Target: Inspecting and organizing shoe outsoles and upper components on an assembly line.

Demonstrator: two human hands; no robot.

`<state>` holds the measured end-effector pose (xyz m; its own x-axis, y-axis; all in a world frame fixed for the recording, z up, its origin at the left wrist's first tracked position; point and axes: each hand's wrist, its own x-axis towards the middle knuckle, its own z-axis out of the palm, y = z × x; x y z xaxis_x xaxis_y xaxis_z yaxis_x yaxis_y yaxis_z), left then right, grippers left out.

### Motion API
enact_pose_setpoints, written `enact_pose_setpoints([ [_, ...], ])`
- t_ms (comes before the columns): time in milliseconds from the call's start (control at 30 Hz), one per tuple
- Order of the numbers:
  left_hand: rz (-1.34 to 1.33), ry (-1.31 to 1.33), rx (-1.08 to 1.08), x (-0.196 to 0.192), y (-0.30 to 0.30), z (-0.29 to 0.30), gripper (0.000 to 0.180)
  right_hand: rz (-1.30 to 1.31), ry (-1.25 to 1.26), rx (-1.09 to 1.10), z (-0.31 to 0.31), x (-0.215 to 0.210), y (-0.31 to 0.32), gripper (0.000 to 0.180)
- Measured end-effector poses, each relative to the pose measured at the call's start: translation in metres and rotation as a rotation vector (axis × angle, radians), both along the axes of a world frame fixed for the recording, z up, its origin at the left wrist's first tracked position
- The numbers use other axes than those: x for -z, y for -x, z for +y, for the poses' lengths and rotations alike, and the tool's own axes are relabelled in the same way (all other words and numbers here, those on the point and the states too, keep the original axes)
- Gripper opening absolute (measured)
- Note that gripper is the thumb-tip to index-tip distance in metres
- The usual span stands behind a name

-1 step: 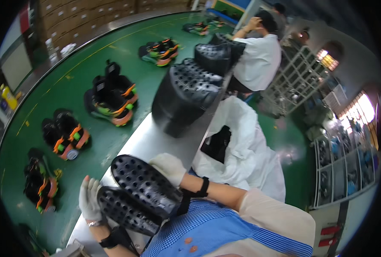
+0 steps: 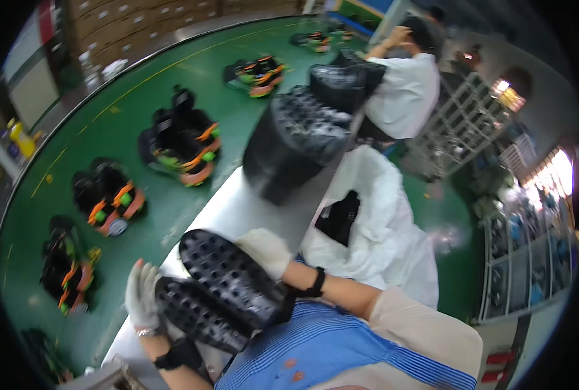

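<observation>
Two gloved hands hold black studded soles against the near end of the white worktop (image 2: 237, 201). The left hand (image 2: 141, 296) grips the left edge of the lower sole (image 2: 198, 315); the right hand (image 2: 267, 250) rests closed over the far right edge of the upper sole (image 2: 231, 276), which overlaps the lower. Farther along stands a stack of soles (image 2: 289, 143); a white bag (image 2: 380, 227) lies to the right.

Head view, downward (close, fisheye)
</observation>
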<state>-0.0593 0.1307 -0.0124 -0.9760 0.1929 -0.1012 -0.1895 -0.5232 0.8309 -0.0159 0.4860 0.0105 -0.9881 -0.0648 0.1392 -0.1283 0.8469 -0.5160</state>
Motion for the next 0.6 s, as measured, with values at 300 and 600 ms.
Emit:
enact_pose_setpoints([
  [300, -0.171, -0.361, -0.03, -0.012, 0.007, 0.033, 0.045, 0.139, 0.057, -0.049, 0.019, -0.019, -0.005, 0.012],
  [600, -0.181, 0.309, -0.183, -0.055, 0.021, 0.039, 0.048, 0.273, 0.111, -0.095, 0.027, -0.013, 0.001, 0.009],
])
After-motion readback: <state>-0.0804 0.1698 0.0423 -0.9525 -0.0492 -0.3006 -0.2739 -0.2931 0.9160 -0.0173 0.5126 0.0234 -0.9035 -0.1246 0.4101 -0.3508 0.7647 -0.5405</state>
